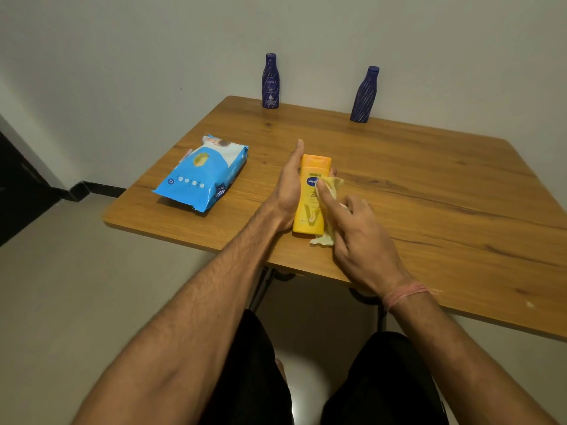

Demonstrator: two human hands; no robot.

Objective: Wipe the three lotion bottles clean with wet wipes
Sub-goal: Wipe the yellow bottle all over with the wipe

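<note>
While clamping the left grip (287,191) round the yellow bottle (308,216) to steady it on the worktop (429,185), rubbing its label with a wipe (333,182) pinched in the right grip (356,231).

Dim, warm indoor light, soft shadows, mild wide-angle bending at edges, slightly soft focus.

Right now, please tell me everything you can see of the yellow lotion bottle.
The yellow bottle looks like glossy plastic, with an orange cap at its far end and a blue Vaseline label. Its base rests on or just above the wooden table. The left hand holds it from the left side, fingertips round the back; the right hand presses a pale wet wipe on its label.
</note>
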